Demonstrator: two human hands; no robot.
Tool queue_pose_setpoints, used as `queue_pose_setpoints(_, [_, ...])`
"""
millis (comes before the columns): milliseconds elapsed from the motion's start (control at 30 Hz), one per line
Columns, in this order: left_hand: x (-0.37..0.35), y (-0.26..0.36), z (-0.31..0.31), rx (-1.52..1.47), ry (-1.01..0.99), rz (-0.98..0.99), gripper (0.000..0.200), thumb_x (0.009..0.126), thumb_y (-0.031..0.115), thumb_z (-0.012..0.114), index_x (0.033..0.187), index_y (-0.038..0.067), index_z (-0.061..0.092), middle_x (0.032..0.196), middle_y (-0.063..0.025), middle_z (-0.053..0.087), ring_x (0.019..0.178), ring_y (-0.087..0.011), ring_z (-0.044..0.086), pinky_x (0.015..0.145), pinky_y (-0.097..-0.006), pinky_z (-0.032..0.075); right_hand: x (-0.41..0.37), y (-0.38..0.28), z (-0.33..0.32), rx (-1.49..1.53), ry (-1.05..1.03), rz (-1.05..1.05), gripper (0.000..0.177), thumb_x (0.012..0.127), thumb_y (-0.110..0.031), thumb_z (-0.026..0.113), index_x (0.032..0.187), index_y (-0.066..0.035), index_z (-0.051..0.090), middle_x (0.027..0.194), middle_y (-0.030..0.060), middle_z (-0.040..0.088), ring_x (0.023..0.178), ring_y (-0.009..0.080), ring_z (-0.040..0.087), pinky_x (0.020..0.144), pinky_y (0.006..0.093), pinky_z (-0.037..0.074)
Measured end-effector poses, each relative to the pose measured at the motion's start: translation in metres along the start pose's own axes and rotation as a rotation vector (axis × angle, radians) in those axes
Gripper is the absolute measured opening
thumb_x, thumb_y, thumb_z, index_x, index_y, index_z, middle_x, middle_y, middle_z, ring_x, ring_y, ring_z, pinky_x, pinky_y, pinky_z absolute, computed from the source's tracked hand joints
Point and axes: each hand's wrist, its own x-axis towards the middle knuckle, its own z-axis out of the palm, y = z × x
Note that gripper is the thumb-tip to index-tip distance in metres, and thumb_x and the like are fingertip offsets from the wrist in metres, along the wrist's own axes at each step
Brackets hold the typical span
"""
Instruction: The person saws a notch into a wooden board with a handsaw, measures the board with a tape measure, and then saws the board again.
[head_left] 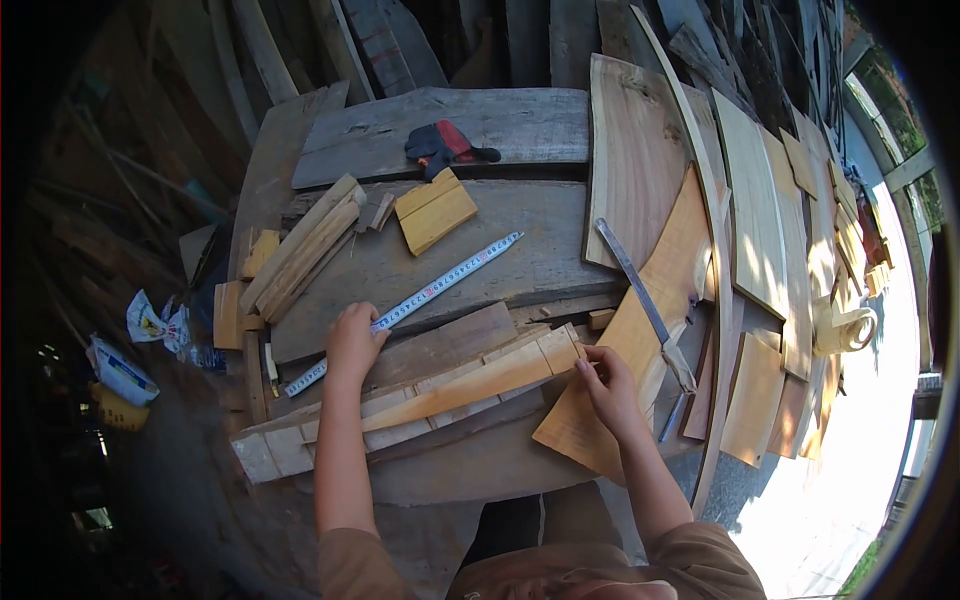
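My left hand [355, 342] is closed on a white measuring tape [455, 275] with black numbers, which slants across the boards and shows on both sides of the fingers. In front of me lies a long, pale wooden strip [470, 388] with lines across it. At its right end, my right hand [608, 382] pinches the strip's tip between thumb and fingers; whether something small is also in that pinch cannot be seen. Under the right hand is a wide light-brown board [580, 430]. A metal try square [632, 280] rests on boards to the right.
A red and black glove [447, 146] and a yellowish wood block [436, 212] lie farther back. Several narrow wood pieces [308, 245] are stacked at left, near plastic bags [158, 325]. Planks [760, 220] and a roll of tape [843, 328] are at right. A long thin strip [715, 300] crosses there.
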Motion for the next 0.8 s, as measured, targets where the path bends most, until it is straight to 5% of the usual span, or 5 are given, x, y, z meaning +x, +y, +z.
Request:
queue_pose_setpoints(267, [-0.004, 0.052, -0.025, -0.122, 0.257, 0.171, 0.021, 0.066, 0.010, 0.069, 0.080, 0.003, 0.055, 0.079, -0.0098, 0.055, 0.076, -0.0271, 0.054, 0.068, -0.0365, 0.043, 0.003, -0.010, -0.014, -0.030, 0.264, -0.186, 0.022, 0.079, -0.012, 0.063, 0.098, -0.003, 0.056, 0.074, 0.0005, 0.049, 0.064, 0.0075, 0.045, 0.057, 0.0211, 0.038])
queue_pose_setpoints(567, [-0.022, 0.153, -0.040, -0.232, 0.380, 0.522, 0.021, 0.064, 0.009, 0.069, 0.081, 0.006, 0.057, 0.082, -0.0070, 0.055, 0.077, -0.0258, 0.054, 0.071, -0.0355, 0.042, 0.040, -0.081, 0.009, 0.838, -0.129, 0.005, 0.026, 0.088, -0.024, 0.052, 0.096, 0.000, 0.055, 0.067, 0.0013, 0.049, 0.043, 0.0049, 0.034, 0.038, 0.0191, 0.025])
queue_pose_setpoints(800, [-0.032, 0.156, -0.039, -0.227, 0.333, 0.502, 0.037, 0.066, 0.022, 0.071, 0.096, 0.006, 0.057, 0.089, -0.0073, 0.058, 0.086, -0.0259, 0.055, 0.078, -0.0350, 0.041, 0.058, -0.071, 0.000, 0.717, 0.007, 0.000, 0.034, 0.089, -0.032, 0.050, 0.085, 0.001, 0.059, 0.055, 0.0001, 0.048, 0.041, 0.0061, 0.036, 0.039, 0.0200, 0.027])
